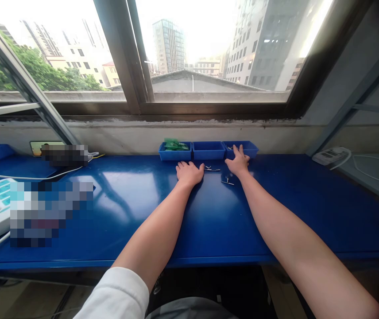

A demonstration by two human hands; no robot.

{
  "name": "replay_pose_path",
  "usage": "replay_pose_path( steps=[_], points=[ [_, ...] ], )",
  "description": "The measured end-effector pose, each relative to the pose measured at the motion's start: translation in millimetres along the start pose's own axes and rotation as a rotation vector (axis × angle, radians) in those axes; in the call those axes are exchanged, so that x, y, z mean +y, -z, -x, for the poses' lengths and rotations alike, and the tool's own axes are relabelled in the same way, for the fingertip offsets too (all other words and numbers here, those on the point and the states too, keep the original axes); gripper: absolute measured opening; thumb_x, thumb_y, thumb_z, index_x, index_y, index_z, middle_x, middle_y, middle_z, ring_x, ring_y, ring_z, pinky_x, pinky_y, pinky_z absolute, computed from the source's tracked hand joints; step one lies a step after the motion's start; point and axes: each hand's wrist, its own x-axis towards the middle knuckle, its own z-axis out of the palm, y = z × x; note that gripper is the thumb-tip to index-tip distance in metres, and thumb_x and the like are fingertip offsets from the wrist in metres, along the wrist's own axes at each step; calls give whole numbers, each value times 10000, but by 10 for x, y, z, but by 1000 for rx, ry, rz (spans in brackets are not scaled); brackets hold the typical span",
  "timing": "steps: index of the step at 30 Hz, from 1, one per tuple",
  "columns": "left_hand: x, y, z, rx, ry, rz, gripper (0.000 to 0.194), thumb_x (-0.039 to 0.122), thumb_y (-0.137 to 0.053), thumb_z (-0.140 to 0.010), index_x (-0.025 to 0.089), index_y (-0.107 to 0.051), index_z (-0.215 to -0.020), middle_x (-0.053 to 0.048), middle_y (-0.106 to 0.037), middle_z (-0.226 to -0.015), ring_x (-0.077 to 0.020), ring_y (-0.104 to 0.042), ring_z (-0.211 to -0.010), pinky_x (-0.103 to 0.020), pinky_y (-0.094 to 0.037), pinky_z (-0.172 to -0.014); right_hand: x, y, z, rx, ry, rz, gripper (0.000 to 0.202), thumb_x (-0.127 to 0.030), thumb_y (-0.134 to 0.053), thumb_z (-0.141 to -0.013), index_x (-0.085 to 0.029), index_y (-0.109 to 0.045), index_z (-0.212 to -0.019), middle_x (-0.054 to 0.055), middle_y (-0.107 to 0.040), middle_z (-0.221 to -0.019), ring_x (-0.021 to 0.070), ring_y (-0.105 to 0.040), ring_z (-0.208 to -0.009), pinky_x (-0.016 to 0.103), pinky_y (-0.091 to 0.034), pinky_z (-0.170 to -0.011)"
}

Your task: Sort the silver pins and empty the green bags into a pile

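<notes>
Metal pieces (227,182): on the table (136,239), in front of the middle bin (208,150); probably light, stiff, slippery; best pinched at mid-length.
Right hand (238,161): at the right bin (251,148), beside the middle bin; fingers spread.
Left hand (190,173): left-front of the middle bin, palm down, thumb apart, fingers loosely spread.

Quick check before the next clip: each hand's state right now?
Left hand: open, palm down at the blue table, nothing visibly held.
Right hand: open, fingers spread at the rightmost bin; fingertip contact unclear.
</notes>
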Motion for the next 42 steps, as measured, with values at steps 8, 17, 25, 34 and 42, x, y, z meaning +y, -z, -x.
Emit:
replay_pose_path(
  steps=[8,17,25,34,42],
  points=[
    [-8,-24,-96,73,-150,230,490,442,-280,-912,96,-578,-1090,-197,-586,-1165,-293,-518,-1131,-386,-386,-949,-94,31,59,83,113,-6,432,-178,-536,-677,-145,-603,-1102,146,-543,-1190,302,-424,-1119,443,-381,-941],
    [28,-77,-24,-37,-365,174,486,392,-357,-912,114,-412,-1306,-181,-572,-1229,-284,-552,-1119,-363,-433,-894,-225,-106,249,-383,529,-32,230,-280,-631,-712,-173,-698,-903,74,-612,-935,200,-566,-882,325,-447,-851],
    [5,-68,-15,-49,-463,99,360,279,-354,-900,173,-529,-1196,-139,-630,-1143,-278,-606,-1026,-369,-466,-839,-194,-120,229,-404,536,5,175,-272,-615,-783,-201,-729,-895,64,-628,-906,183,-577,-833,308,-445,-811],
    [-5,-70,-18,-16,-549,114,331,262,-370,-892,211,-587,-1136,-87,-663,-1099,-255,-615,-997,-347,-481,-825,-188,-131,223,-405,526,39,130,-240,-604,-793,-191,-703,-860,47,-599,-852,169,-552,-804,286,-434,-757],
    [-18,-62,-31,-19,-592,180,316,204,-428,-851,239,-625,-1096,-30,-686,-1063,-207,-621,-983,-285,-473,-854,-181,-161,203,-431,500,77,110,-245,-596,-807,-182,-686,-822,49,-582,-869,167,-539,-812,285,-426,-765]
  ],
)
